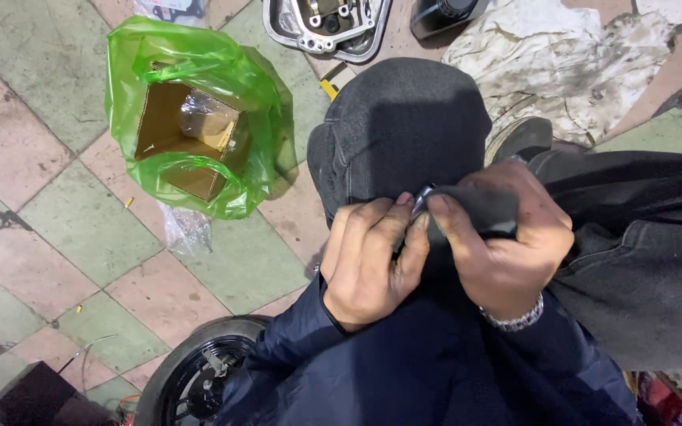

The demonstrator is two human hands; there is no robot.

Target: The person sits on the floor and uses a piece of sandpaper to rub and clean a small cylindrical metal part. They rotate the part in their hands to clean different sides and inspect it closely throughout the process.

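My left hand [369, 260] and my right hand [503, 241] meet over my raised knee [400, 126], which is in dark trousers. Both hands pinch a small dark, partly shiny object [422, 195] between thumbs and fingertips; most of it is hidden by the fingers and I cannot tell what it is. My right hand also wraps a dark piece of material [483, 207] against it. A metal bracelet [515, 319] circles my right wrist. Both sleeves are dark blue.
A green plastic bag [199, 63] holding an open cardboard box [187, 134] lies on the tiled floor at the left. A metal engine cover [329, 28] and stained cloth [570, 55] lie at the top. A black wheel [199, 375] sits at the bottom.
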